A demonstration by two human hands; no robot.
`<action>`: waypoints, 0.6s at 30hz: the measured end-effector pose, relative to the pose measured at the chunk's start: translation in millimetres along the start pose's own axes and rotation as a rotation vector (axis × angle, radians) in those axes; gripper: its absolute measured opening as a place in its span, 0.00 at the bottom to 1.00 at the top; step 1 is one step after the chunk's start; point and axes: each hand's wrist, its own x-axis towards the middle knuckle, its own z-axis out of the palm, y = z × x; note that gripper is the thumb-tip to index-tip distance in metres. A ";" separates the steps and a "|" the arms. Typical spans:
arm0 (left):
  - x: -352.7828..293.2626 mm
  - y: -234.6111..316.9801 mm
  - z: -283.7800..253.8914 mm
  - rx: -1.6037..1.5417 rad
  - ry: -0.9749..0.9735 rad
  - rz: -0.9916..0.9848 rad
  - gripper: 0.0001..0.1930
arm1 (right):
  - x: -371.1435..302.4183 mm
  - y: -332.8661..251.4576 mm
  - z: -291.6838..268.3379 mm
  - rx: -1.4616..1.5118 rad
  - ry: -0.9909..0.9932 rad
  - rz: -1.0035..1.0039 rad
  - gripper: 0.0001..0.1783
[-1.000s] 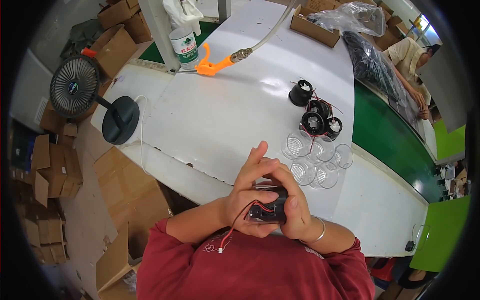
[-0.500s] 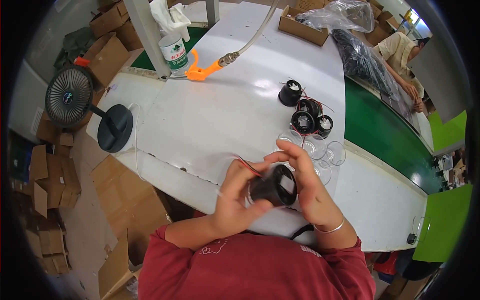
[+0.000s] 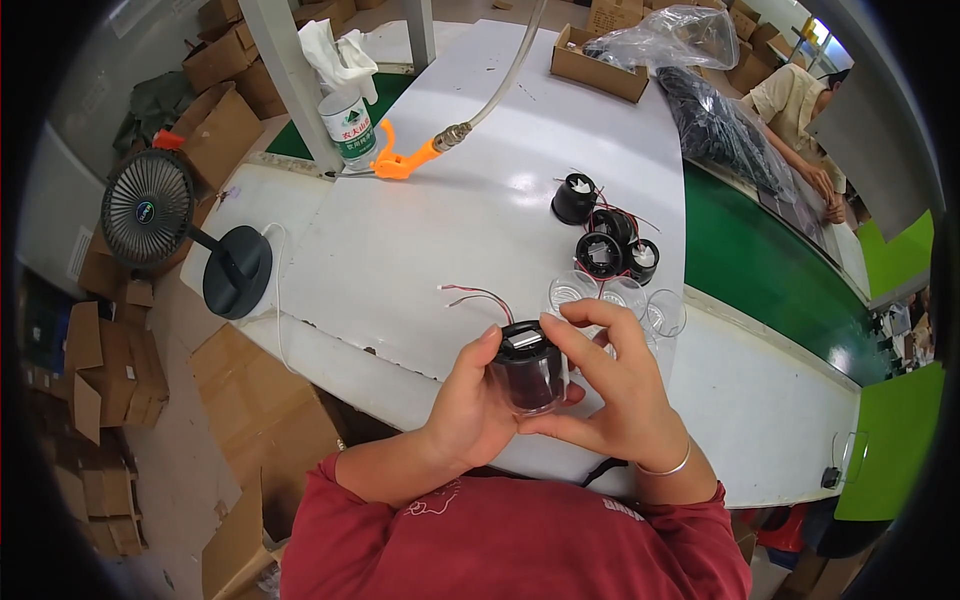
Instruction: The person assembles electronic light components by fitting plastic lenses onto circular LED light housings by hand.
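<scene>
A black cylindrical part [image 3: 528,368] stands upright between my hands, inside or behind a clear plastic cup whose rounded bottom shows beneath it. Its top has a light rectangular piece in an opening, and thin red and black wires [image 3: 488,294] trail off to the left. My left hand [image 3: 462,405] grips the left side, thumb near the top rim. On the right, my right hand [image 3: 615,385] presses its index finger on the top edge, with its thumb under the bottom. Several clear cups [image 3: 625,295] stand just beyond, partly hidden by my right hand.
Several similar black parts with wires [image 3: 600,254] cluster behind the cups. An orange air gun [image 3: 400,163] on a hose lies by a plastic bottle [image 3: 348,128]. A fan [image 3: 237,272] stands at left, a cardboard box [image 3: 598,72] at the back. Another person [image 3: 800,110] works beyond the green strip.
The black part has turned from tilted, top facing right, to upright with its top up. My right fingers have come onto its top edge and bottom. The wires now lie out to the left.
</scene>
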 end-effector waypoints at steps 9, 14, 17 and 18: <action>6.4 -15.0 -11.7 -0.258 -0.039 -0.098 0.31 | -5.7 5.2 2.2 -0.045 0.052 -0.109 0.38; 6.0 -11.3 -6.3 -0.234 -0.046 -0.055 0.31 | -5.3 6.6 4.9 0.067 0.006 -0.040 0.40; 5.2 -11.3 0.9 -0.379 -0.048 -0.087 0.31 | -4.5 0.3 5.7 0.303 -0.032 0.117 0.44; 5.9 -12.1 -1.4 -0.379 -0.046 -0.086 0.31 | -4.5 0.5 5.5 0.279 -0.034 0.096 0.46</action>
